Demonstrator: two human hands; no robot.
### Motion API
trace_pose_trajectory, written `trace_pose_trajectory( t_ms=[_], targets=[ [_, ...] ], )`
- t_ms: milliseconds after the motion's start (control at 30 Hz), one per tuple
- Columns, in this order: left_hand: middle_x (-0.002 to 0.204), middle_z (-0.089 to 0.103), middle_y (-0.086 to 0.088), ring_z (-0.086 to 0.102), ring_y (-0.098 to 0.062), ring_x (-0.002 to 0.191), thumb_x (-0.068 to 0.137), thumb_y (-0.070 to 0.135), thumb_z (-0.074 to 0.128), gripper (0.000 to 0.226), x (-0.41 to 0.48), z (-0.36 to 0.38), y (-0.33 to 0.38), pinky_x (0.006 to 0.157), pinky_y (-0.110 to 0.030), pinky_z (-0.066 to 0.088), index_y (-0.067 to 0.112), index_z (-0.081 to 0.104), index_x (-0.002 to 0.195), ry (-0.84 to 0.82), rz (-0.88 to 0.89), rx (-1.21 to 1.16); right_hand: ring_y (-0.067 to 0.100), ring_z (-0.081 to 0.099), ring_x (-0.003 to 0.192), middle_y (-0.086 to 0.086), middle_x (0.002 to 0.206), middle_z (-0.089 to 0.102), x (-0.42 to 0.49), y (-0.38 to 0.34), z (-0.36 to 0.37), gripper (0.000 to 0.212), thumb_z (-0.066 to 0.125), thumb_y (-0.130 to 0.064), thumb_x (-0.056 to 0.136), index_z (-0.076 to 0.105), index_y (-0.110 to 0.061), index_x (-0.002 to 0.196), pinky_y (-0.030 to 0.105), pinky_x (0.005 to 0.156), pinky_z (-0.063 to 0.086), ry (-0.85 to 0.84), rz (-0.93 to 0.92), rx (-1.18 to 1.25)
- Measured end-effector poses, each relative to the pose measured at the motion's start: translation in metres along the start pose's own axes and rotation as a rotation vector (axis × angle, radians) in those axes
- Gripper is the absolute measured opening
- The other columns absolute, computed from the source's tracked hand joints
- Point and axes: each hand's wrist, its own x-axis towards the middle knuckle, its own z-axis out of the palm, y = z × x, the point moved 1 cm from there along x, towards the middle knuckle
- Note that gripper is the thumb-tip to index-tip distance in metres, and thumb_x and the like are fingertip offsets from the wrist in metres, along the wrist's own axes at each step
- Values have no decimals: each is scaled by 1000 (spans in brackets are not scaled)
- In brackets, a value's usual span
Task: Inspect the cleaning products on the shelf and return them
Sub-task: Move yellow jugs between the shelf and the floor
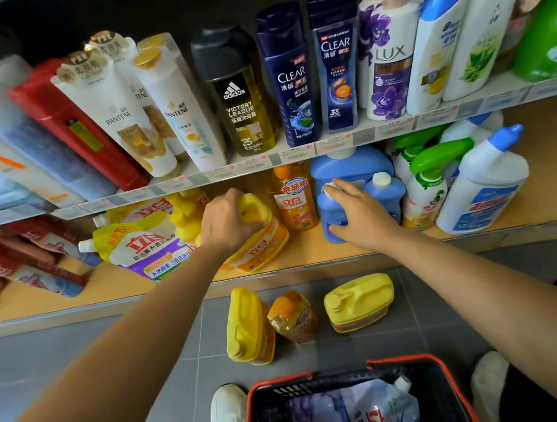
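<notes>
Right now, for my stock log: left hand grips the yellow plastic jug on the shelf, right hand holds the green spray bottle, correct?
No. The head view shows the right hand holding a blue plastic bottle; the left hand grips the yellow plastic jug on the shelf.

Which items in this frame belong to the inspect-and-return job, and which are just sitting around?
In the job: left hand gripping yellow jug by its handle; right hand holding blue bottle; probably left floor jug, floor orange bottle, right floor jug.
Just there: Clear shampoo, shelf refill pouch, green-trigger sprayer, red basket, basket pouch.
</notes>
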Motion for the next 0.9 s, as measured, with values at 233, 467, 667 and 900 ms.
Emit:
trace_pose_trajectory(
  t_ms=[233,467,667,900],
  targets=[
    [147,43,-15,41,-36,132,61,53,89,118,-34,29,-6,108,-51,36,17,28,155,192,162,307,33,37,143,5,165,21,0,0,7,80,74,-15,86,33,-12,154,47,103,45,30,8,27],
    [165,23,-10,24,-33,146,67,34,91,122,-45,48,-18,115,-49,18,17,14,161,201,203,260,27,35,145,1,165,20,-1,2,9,79,73,-15,87,33,-18,155,43,107,44,44,23,41],
    [165,28,-8,31,-34,147,71,38,89,115,-25,41,-51,117,-51,25,17,20,160,234,368,318,24,34,146,1,164,23,-2,0,9,76,72,-11,87,36,-18,154,38,109,40,67,28,69],
    [147,52,-9,48,-36,125,89,49,71,65,-52,75,-39,91,-50,48,22,51,146,359,223,144,22,36,144,0,163,27,-4,0,8,73,70,-9,87,38,-19,153,35,106,39,99,25,65]
  ],
)
